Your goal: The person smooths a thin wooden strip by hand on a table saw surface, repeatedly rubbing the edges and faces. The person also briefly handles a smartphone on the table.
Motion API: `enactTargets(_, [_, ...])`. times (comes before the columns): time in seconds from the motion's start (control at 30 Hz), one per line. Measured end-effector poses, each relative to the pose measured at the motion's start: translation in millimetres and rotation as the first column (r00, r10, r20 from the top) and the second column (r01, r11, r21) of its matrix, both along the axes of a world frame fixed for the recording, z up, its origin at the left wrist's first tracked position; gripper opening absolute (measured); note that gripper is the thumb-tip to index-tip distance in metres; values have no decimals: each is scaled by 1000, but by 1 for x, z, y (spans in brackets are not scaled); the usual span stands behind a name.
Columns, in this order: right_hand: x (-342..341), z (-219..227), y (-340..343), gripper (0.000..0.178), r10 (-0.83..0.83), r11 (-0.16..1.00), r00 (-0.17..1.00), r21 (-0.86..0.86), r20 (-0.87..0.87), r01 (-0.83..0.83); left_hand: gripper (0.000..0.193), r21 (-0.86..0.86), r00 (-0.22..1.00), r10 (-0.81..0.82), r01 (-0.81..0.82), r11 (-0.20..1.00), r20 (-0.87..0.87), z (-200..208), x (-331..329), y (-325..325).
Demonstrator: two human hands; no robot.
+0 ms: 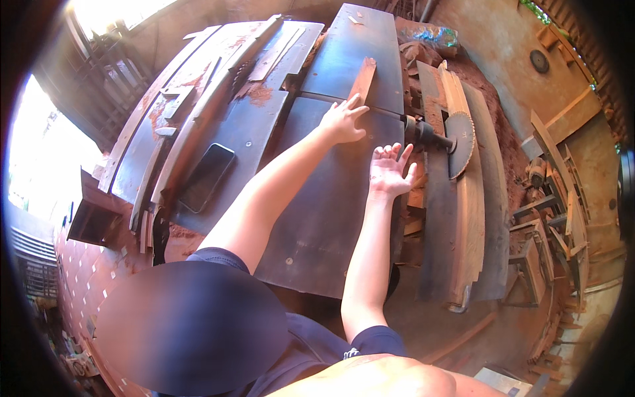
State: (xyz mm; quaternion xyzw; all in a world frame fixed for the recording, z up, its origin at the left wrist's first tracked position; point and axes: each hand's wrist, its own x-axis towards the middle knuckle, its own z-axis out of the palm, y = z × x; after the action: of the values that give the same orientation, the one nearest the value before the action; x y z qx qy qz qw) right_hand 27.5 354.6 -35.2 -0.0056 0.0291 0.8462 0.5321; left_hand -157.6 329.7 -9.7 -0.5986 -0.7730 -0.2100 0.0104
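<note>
My left hand reaches palm down over the dark metal table, fingers spread. Its fingertips are at the near end of a short reddish-brown wooden strip; whether they touch it I cannot tell. My right hand is held palm up near the table's right edge, its fingers apart and slightly curled, with nothing in it. Just right of that hand, a round toothed saw blade stands upright on a dark shaft; the frame does not show clearly whether it spins.
A dark phone lies on the left metal plate, beside long rails and a hammer-like tool. Long wooden boards run under the blade. Reddish sawdust is heaped behind them, and scrap wood is stacked at far right.
</note>
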Motion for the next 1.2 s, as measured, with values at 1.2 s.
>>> enactTargets(1.2, [3, 15, 13, 50, -54, 993, 993, -107, -105, 43, 55, 60, 997, 40, -44, 997, 68, -9, -70, 146])
